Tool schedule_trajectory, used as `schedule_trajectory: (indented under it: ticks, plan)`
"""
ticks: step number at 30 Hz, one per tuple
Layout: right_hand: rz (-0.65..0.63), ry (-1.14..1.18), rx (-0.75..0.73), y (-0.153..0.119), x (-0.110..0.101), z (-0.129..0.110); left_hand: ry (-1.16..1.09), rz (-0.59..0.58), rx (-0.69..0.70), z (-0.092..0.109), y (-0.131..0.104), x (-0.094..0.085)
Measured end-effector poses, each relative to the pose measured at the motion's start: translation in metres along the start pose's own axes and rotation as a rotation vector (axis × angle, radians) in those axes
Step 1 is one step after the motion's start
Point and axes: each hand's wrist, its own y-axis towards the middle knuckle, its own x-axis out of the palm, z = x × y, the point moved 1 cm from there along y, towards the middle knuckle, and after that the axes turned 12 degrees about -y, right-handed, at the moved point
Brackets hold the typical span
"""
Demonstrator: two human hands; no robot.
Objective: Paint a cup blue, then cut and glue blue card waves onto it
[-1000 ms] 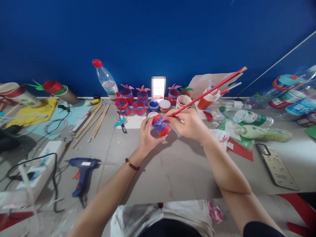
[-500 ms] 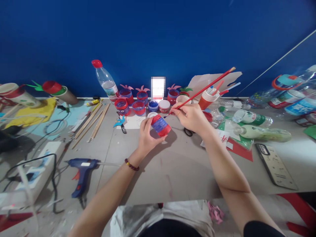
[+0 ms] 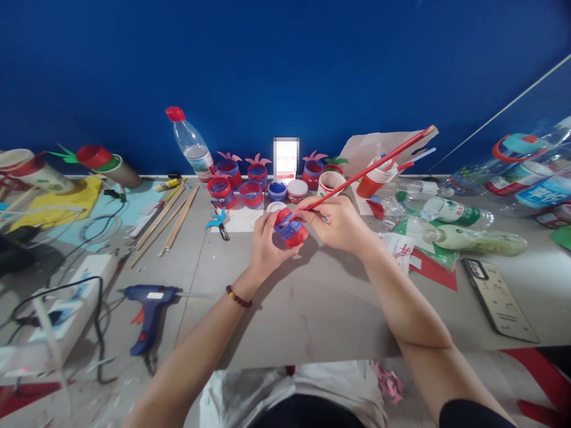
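Observation:
My left hand (image 3: pixel 263 246) grips a small cup (image 3: pixel 292 232) painted red with a blue band, tilted above the table. In my right hand (image 3: pixel 336 223) is a long red paintbrush (image 3: pixel 375 168), pinched near its lower end. The brush tip meets the blue band, partly hidden by my fingers. Just beyond the cup stand an open jar of blue paint (image 3: pixel 277 191) and a closed jar with a pale lid (image 3: pixel 297 191). Several similar red and blue cups (image 3: pixel 251 195) stand behind, some with pink paper leaves. A white paper cup (image 3: pixel 331 183) is behind my right hand.
A blue glue gun (image 3: pixel 149 315) and a white power strip (image 3: pixel 74 297) with cables lie at left, wooden sticks (image 3: pixel 178 223) beyond them. Several plastic bottles (image 3: pixel 457 214) and a phone (image 3: pixel 498 300) lie at right. A blue wall (image 3: pixel 285 71) closes the back.
My right hand has moved left and slightly down, bringing the brush tip further onto the cup's blue band. My left hand and the cup have stayed nearly still.

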Motion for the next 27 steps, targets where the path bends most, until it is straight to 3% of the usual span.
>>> schedule_trajectory:
  ticks: [10, 16, 20, 27]
  plan:
    - [0.059, 0.005, 0.188, 0.005, -0.005, 0.020, -0.012, -0.010, -0.008, 0.000, 0.000, -0.001]
    - [0.081, -0.077, 0.223, 0.002, -0.006, 0.035, -0.016, -0.021, 0.011, 0.002, 0.000, -0.003]
    - [0.043, -0.098, 0.220, 0.001, -0.003, 0.026, 0.001, -0.025, -0.004, 0.002, 0.000, -0.002]
    - [-0.011, 0.008, 0.067, 0.001, -0.006, 0.003, 0.016, -0.007, 0.005, 0.000, 0.000, 0.000]
